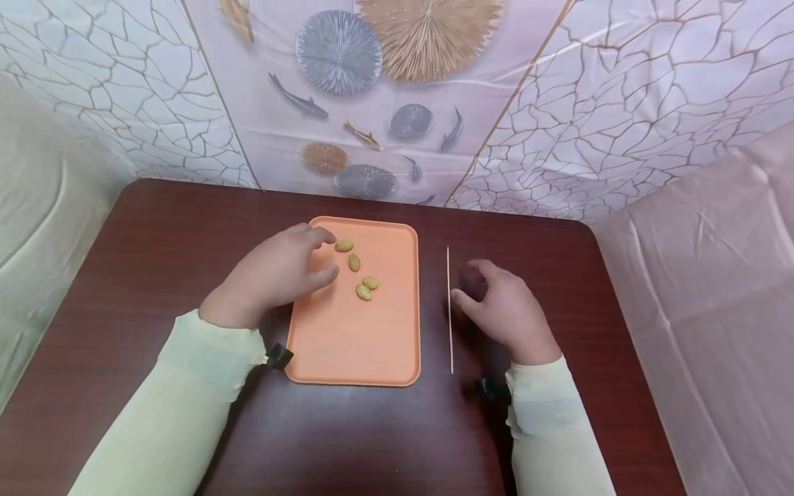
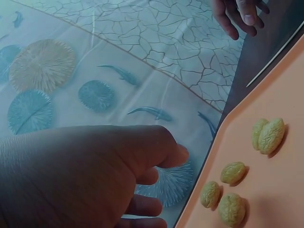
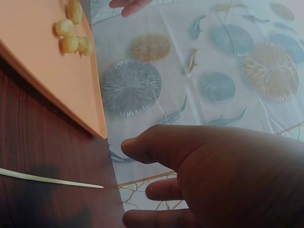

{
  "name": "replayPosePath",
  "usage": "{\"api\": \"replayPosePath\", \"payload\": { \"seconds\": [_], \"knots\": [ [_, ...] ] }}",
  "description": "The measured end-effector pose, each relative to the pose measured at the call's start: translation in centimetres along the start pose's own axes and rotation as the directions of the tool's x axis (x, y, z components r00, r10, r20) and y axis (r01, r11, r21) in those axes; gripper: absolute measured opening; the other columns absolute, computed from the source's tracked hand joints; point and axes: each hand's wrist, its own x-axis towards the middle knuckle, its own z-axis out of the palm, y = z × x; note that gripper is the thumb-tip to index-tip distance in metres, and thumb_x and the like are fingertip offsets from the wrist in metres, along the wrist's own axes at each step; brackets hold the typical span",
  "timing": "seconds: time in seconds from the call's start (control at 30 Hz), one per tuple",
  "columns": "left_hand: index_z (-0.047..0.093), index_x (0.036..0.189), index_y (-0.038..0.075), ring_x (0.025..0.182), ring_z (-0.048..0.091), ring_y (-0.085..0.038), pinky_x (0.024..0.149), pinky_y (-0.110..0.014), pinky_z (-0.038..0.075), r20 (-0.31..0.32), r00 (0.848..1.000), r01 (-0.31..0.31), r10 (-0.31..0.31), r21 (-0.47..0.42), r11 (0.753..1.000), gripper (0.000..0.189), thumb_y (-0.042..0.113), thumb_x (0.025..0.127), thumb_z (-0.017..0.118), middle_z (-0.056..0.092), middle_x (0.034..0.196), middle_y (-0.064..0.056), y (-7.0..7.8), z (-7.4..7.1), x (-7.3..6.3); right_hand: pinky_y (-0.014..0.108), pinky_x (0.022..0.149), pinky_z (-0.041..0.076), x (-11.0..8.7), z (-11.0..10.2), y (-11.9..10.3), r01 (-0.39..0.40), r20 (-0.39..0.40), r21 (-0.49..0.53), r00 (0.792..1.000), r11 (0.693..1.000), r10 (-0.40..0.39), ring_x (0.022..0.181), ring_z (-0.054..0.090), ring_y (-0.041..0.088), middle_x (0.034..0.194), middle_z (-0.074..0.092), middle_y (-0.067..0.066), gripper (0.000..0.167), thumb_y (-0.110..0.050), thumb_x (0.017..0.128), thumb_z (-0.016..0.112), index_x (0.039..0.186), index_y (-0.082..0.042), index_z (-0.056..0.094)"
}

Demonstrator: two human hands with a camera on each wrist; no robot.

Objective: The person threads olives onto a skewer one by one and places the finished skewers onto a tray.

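An orange tray (image 1: 360, 344) lies on the table with several small, wrinkled, yellow-green oval fruits (image 1: 354, 262) in its far half. Two of the fruits (image 2: 268, 136) sit against each other, as the left wrist view shows. Over the tray's far left edge hovers my left hand (image 1: 269, 272), thumb and fingers loosely bent and apart, close by the fruits and holding nothing. To the right of the tray, a thin wooden skewer (image 1: 450, 331) points away from me. My right hand (image 1: 507, 310) is just right of it, empty, its thumb tip close to the stick.
The dark reddish-brown table (image 1: 372, 441) meets a patterned cloth (image 1: 428, 162) along its far edge. Pale pinkish fabric (image 1: 701, 275) hangs at the right side. Small black wrist devices (image 1: 279, 357) sit at both sleeve cuffs.
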Motion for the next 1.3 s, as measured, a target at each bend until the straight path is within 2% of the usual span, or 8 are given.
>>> {"api": "replayPosePath", "payload": {
  "seconds": [0.1,0.2,0.37,0.53,0.7,0.9,1.1,1.3],
  "knots": [
    [0.069,0.146,0.007,0.124,0.070,-0.036,0.113,-0.057,0.059,0.014,1.000,-0.011,0.011,0.000,1.000,0.051,0.032,0.102,0.076,0.069,0.138,-0.018,0.1,0.3,0.2,0.064,0.108,0.062,0.0,0.1,0.0,-0.017,0.024,-0.016,1.000,1.000,0.017,0.126,0.074,0.039,0.142,0.075,0.020,0.069,-0.049,0.103,0.076,0.156,-0.008,0.061],
    [0.071,0.145,0.007,0.118,0.069,-0.034,0.110,-0.054,0.060,0.027,0.999,-0.029,0.029,0.002,1.000,0.049,0.028,0.101,0.077,0.071,0.140,-0.018,0.1,0.7,0.4,0.055,0.091,0.065,0.1,0.3,0.1,-0.028,0.048,-0.016,0.998,0.999,0.028,0.100,0.076,0.031,0.114,0.082,0.013,0.064,-0.051,0.101,0.078,0.148,-0.009,0.066],
    [0.071,0.146,0.004,0.103,0.063,-0.031,0.097,-0.047,0.059,0.043,0.999,-0.026,0.025,0.031,0.999,0.050,0.025,0.101,0.077,0.073,0.136,-0.018,0.0,1.3,0.9,0.042,0.075,0.060,0.4,0.6,-0.1,-0.033,0.086,-0.015,0.996,0.999,0.035,0.078,0.069,0.020,0.084,0.076,0.001,0.054,-0.052,0.098,0.081,0.129,-0.009,0.073],
    [0.071,0.143,0.000,0.103,0.067,-0.032,0.095,-0.048,0.061,0.039,0.999,-0.008,0.006,0.060,0.998,0.049,0.022,0.099,0.077,0.073,0.128,-0.020,-0.1,2.1,1.1,0.037,0.068,0.056,0.5,1.2,0.0,-0.042,0.132,-0.010,0.990,0.999,0.043,0.071,0.066,0.021,0.073,0.072,-0.001,0.036,-0.048,0.096,0.081,0.099,-0.013,0.074],
    [0.072,0.140,-0.001,0.113,0.070,-0.033,0.103,-0.051,0.063,0.033,0.999,-0.001,-0.002,0.066,0.998,0.046,0.021,0.099,0.076,0.073,0.129,-0.019,-0.1,2.7,1.1,0.033,0.058,0.049,0.4,2.0,0.7,-0.032,0.201,0.009,0.979,0.999,0.030,0.062,0.060,0.019,0.066,0.065,-0.002,0.037,-0.048,0.094,0.083,0.077,-0.018,0.069],
    [0.074,0.137,-0.001,0.104,0.068,-0.031,0.099,-0.049,0.063,0.029,0.999,0.030,-0.032,0.070,0.997,0.044,0.021,0.098,0.075,0.072,0.121,-0.018,-0.4,3.4,1.0,0.032,0.056,0.052,-0.4,1.7,-0.5,-0.089,0.324,0.004,0.943,0.996,0.083,0.056,0.067,0.017,0.061,0.069,0.000,0.033,-0.039,0.094,0.085,0.075,-0.015,0.073],
    [0.075,0.128,0.000,0.096,0.064,-0.028,0.087,-0.043,0.060,0.023,0.999,0.036,-0.038,0.062,0.997,0.036,0.018,0.097,0.074,0.069,0.108,-0.013,-0.6,3.8,1.1,0.031,0.056,0.053,-0.6,2.0,-0.6,-0.104,0.339,-0.005,0.935,0.995,0.100,0.051,0.067,0.016,0.055,0.066,0.000,0.031,-0.032,0.094,0.082,0.070,-0.014,0.072],
    [0.071,0.102,0.008,0.090,0.057,-0.027,0.079,-0.039,0.048,0.022,0.999,0.029,-0.030,0.053,0.998,0.009,0.014,0.095,0.071,0.059,0.091,-0.008,-0.7,4.1,0.9,0.032,0.060,0.056,-0.6,2.6,0.1,-0.144,0.349,0.009,0.928,0.990,0.132,0.051,0.068,0.018,0.058,0.068,0.004,0.028,-0.027,0.095,0.078,0.072,-0.014,0.072]
  ]
}}
